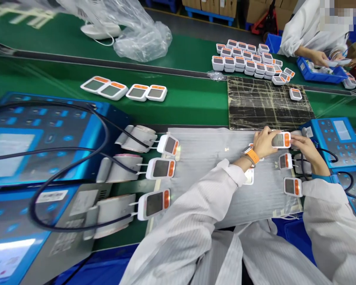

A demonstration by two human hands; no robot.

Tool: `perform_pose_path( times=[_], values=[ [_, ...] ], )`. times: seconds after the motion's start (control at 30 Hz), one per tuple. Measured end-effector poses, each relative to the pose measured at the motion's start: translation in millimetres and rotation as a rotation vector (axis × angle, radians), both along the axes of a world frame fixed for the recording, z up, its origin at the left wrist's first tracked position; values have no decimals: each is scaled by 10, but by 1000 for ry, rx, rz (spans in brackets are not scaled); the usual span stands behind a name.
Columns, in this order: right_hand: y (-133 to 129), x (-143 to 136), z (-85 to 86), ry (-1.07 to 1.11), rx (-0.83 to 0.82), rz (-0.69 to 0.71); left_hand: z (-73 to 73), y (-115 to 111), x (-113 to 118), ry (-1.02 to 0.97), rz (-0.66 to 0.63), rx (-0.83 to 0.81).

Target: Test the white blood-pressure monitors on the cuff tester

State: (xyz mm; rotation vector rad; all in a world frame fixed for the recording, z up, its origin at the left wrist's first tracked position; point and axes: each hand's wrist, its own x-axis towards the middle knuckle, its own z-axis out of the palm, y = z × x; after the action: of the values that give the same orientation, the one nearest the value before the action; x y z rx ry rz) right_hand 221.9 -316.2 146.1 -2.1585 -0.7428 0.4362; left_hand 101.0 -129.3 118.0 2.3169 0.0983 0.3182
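A white device with a grey screen and orange buttons [281, 140] is held up at the right end of the grey work mat [201, 158]. My left hand [265, 143], with an orange watch at the wrist, grips its left side. At its right edge are the fingers of my right hand [307, 149], closed on it beside a white fixture. Below stand two similar devices, one [285, 161] at the fixture's prongs and one [292, 186] under it. Another white device [249, 176] lies partly hidden beneath my left forearm.
Three devices [160, 168] sit on pronged fixtures at left, beside blue test instruments [56, 118] with looping black cables. Blue instruments [338, 138] also stand right. Beyond are a black board [255, 103], many devices, plastic wrap [145, 39] and a co-worker's hands [319, 58] over a blue bin [320, 75].
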Motion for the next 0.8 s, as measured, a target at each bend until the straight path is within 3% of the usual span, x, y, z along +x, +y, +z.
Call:
perform_pose_path(
  times=[0.13, 0.27, 0.37, 0.47, 0.57, 0.67, 0.8],
  values=[
    [21, -119, 75, 113, -2, -95, 108, -37, -59, -16, -31, 61],
    [-87, -224, 137, 52, 9, -84, 110, -108, -130, 2, -30, 20],
    [-303, -327, 123, -201, -97, 10, -5, -157, -129, 8, 54, -292],
    [-556, -411, 9, -544, -380, 262, -139, -211, -92, -20, 161, -779],
    [-745, -438, -119, -765, -570, 438, -201, -257, -84, -85, 148, -1142],
    [-825, -419, -169, -885, -640, 491, -190, -268, -126, -85, 92, -1273],
    [-830, -399, -151, -907, -642, 513, -164, -245, -198, -11, 83, -1217]
  ],
)
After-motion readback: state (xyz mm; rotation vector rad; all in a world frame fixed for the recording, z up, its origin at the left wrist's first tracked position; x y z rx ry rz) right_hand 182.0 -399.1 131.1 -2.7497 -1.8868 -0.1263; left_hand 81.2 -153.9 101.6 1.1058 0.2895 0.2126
